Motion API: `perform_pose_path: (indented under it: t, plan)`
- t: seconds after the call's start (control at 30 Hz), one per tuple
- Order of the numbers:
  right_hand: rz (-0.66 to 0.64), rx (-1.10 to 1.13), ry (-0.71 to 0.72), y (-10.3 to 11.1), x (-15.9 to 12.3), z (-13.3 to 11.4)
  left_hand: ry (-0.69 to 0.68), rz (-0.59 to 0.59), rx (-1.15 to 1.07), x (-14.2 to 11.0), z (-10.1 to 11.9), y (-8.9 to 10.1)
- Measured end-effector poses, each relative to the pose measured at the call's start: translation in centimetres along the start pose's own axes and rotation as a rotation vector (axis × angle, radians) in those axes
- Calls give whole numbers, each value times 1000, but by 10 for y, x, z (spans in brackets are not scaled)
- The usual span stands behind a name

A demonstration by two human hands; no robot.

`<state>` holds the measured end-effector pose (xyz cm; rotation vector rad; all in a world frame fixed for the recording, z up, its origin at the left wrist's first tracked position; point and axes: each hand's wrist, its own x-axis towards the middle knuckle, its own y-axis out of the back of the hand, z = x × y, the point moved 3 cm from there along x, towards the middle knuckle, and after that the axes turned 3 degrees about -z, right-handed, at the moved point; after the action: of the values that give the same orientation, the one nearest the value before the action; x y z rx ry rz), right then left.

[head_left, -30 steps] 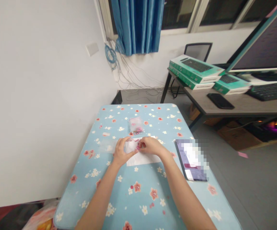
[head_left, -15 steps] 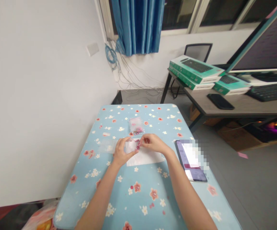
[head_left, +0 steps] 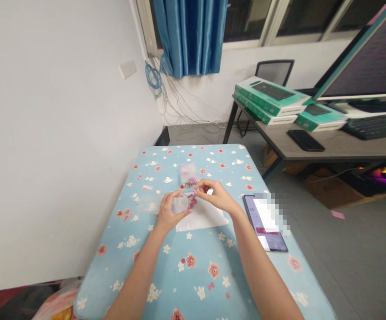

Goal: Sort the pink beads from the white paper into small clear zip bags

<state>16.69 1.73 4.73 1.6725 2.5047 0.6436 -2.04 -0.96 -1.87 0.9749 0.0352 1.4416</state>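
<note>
My left hand point(head_left: 168, 213) is curled and pinches the lower end of a short string of pink beads point(head_left: 192, 202). My right hand point(head_left: 215, 196) is closed too, its fingertips pinching the upper end of the same string just above the table. Both hands hover over a white sheet of paper point(head_left: 202, 217) lying on the blue floral tablecloth point(head_left: 193, 271). A small clear bag with pink beads point(head_left: 188, 174) lies just beyond my hands. Another clear bag point(head_left: 147, 203) lies left of my left hand.
A phone point(head_left: 265, 221) with a lit screen lies on the table to the right of my right arm. A white wall runs along the left. A desk point(head_left: 333, 146) with green keyboard boxes point(head_left: 269, 100), a dark phone and a monitor stands at the right.
My right hand has lifted and moved slightly away from me, drawing the bead string up. My left hand stayed nearly in place.
</note>
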Motion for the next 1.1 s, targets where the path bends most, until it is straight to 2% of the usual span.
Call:
perform_pose_path:
  t: [0.27, 0.8, 0.97, 1.1]
  plan:
    - [-96, -8, 43, -17, 2, -1, 13, 3, 27, 2, 2, 1]
    - [-149, -73, 59, -20, 1, -3, 32, 9, 21, 0, -1, -1]
    - [-259, -308, 0, -24, -2, -8, 24, 21, -3, -1, -5, -2]
    - [-270, -450, -59, -27, -2, -8, 31, 24, -22, -2, -7, -3]
